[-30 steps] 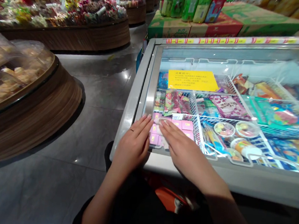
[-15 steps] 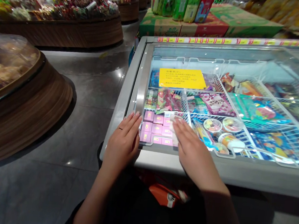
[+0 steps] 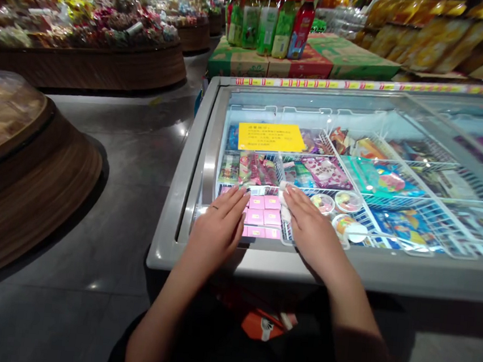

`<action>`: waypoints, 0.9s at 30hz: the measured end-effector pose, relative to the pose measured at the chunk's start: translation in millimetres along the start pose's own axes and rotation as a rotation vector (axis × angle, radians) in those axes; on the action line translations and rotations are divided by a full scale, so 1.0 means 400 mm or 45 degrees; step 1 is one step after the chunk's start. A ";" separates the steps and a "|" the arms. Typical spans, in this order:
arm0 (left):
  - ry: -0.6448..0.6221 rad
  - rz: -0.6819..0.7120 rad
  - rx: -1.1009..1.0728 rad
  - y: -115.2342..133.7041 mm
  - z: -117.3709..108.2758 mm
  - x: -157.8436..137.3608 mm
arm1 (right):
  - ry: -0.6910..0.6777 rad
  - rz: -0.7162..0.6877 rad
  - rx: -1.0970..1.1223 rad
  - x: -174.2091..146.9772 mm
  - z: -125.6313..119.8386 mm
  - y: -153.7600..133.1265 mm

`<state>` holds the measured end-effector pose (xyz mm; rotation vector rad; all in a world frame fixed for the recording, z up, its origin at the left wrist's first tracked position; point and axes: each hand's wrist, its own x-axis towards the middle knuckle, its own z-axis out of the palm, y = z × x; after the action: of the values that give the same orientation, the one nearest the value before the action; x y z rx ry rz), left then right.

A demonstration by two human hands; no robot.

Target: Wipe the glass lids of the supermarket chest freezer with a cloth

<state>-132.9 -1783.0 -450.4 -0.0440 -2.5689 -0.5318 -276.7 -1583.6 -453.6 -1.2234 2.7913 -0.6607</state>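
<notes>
Both hands flat and open on the freezer lid [image 3: 353, 174], holding nothing: left hand [image 3: 217, 230] now moved inward, right hand [image 3: 311, 230] beside it, flanking the pink boxes [image 3: 263, 217] beneath.

Small pink boxes [image 3: 263, 217] lie flat in neat rows — near-left basket, under the freezer's glass lid [image 3: 358, 118].

Both hands lie flat, fingers spread, on the freezer's glass lid [image 3: 269, 110], left hand [image 3: 218, 230] and right hand [image 3: 311, 230] flanking the pink boxes [image 3: 263, 216] beneath, a yellow notice [image 3: 270, 136] beyond.
</notes>
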 end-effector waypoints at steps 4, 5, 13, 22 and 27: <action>-0.020 -0.012 0.007 -0.037 0.043 0.037 | -0.158 -0.210 0.127 -0.006 0.008 -0.053; -0.026 -0.024 0.002 -0.044 0.048 0.037 | -0.174 -0.230 0.161 -0.017 0.002 -0.052; -0.124 -0.056 0.006 -0.038 0.052 0.031 | -0.036 -0.058 0.029 0.012 -0.019 0.013; 0.006 -0.051 0.003 -0.047 0.039 0.020 | -0.226 -0.278 0.143 0.001 -0.021 -0.028; 0.019 -0.066 0.071 -0.092 -0.012 0.046 | -0.176 -0.195 0.067 0.030 -0.034 0.002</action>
<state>-151.4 -1819.9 -450.9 0.0463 -2.5747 -0.4773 -288.2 -1586.5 -439.8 -1.4243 2.5726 -0.6269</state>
